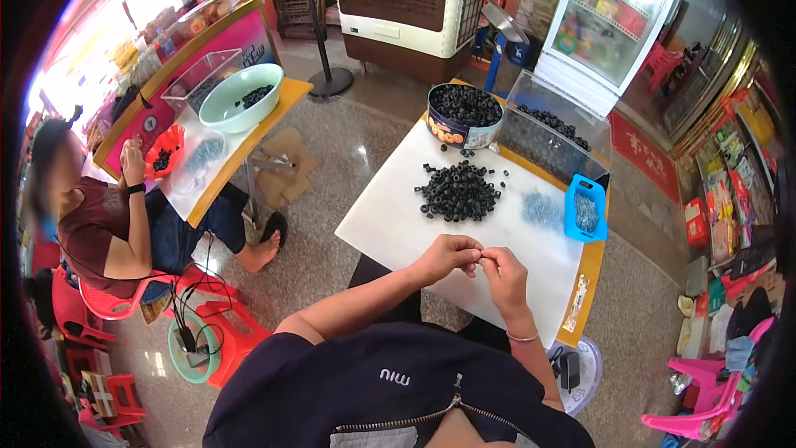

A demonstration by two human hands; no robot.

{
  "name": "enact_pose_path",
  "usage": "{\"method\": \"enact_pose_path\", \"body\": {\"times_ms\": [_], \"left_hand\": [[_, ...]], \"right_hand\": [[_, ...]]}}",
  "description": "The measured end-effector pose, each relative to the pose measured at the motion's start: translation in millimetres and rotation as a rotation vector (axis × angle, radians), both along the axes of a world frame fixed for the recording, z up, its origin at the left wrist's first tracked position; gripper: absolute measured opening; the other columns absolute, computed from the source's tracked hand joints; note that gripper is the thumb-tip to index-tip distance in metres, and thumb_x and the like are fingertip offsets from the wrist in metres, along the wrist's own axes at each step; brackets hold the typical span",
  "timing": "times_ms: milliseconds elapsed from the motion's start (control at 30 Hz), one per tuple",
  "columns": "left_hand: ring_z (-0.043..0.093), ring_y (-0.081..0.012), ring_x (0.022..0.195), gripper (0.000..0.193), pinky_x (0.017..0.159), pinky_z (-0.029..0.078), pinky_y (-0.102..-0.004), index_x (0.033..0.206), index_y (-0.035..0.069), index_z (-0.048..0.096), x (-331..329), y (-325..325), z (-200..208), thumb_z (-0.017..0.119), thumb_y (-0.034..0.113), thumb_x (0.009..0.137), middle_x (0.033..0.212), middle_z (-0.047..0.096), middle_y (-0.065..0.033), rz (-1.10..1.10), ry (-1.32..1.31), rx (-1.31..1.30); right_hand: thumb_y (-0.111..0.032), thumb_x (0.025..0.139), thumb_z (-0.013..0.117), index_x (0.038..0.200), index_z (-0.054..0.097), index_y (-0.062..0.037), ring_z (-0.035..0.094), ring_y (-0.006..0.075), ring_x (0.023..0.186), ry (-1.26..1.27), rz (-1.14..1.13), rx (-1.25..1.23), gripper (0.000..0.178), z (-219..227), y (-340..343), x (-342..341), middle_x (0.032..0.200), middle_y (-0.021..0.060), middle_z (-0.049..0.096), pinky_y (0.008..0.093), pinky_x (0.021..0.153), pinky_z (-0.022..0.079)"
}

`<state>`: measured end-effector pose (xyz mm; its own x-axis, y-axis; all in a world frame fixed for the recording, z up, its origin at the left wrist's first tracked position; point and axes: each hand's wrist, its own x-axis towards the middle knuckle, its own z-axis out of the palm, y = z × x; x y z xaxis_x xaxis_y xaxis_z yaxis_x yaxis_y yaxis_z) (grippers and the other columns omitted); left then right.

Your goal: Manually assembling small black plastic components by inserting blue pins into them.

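Over the near part of a white-topped table [390,207], my left hand [450,259] and my right hand [504,276] meet, fingertips pinched together. A tiny dark thing shows between them, too small and covered to make out. Just beyond the hands lies a heap of small black cylindrical pieces [458,191], with a few strays around it. To its right is a loose cluster of small clear-bluish bits [542,210]. More such bits fill a blue tray [586,179] at the table's right edge.
A round tub [466,135] and a clear bin [572,152], both holding black pieces, stand at the table's far side. Leftward, a seated person [108,228] works at another table with a pale green basin [217,116]. A fan stand [330,83] and glass-door fridge [572,54] are beyond.
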<state>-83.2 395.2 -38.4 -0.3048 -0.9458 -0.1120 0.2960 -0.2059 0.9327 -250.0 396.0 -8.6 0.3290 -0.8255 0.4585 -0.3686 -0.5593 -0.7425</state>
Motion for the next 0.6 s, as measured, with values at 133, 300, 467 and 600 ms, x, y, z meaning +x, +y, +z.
{"method": "enact_pose_path", "body": {"times_ms": [133,300,467,600], "left_hand": [[0.059,-0.0114,0.068,0.022,0.068,0.052,-0.0268,0.105,-0.003,0.06,-1,1,-9,0.056,0.014,0.092,0.082,0.063,-0.0051,-0.019,0.145,0.068],[0.059,-0.0124,0.07,0.025,0.069,0.05,-0.0258,0.106,-0.004,0.06,-1,0,-13,0.056,0.016,0.092,0.083,0.063,-0.006,-0.08,0.18,0.161],[0.06,-0.0131,0.074,0.029,0.072,0.048,-0.0255,0.107,-0.004,0.06,5,-7,-14,0.057,0.02,0.092,0.084,0.063,-0.0062,-0.173,0.034,0.126],[0.059,-0.013,0.072,0.03,0.071,0.048,-0.0257,0.106,-0.005,0.059,5,-12,-16,0.056,0.021,0.092,0.085,0.063,-0.0068,-0.223,0.055,0.159]], "right_hand": [[0.001,0.081,0.06,0.091,0.062,-0.001,0.06,0.0212,0.074,-0.078,0.013,0.087,0.01,0,2,-1,0.085,0.01,0.06,0.0305,0.064,0.048],[0.001,0.081,0.061,0.094,0.062,-0.002,0.058,0.0221,0.074,-0.006,0.014,-0.07,0.014,-10,0,1,0.086,0.0101,0.057,0.0305,0.064,0.048],[0.0,0.081,0.06,0.094,0.06,-0.002,0.058,0.0236,0.073,0.079,0.0,-0.073,0.014,-26,-4,3,0.083,0.0104,0.056,0.0319,0.062,0.047],[0.0,0.082,0.059,0.094,0.06,-0.0014,0.058,0.0233,0.074,0.015,0.001,0.087,0.013,-24,-3,3,0.084,0.0101,0.056,0.0325,0.064,0.048]]}}
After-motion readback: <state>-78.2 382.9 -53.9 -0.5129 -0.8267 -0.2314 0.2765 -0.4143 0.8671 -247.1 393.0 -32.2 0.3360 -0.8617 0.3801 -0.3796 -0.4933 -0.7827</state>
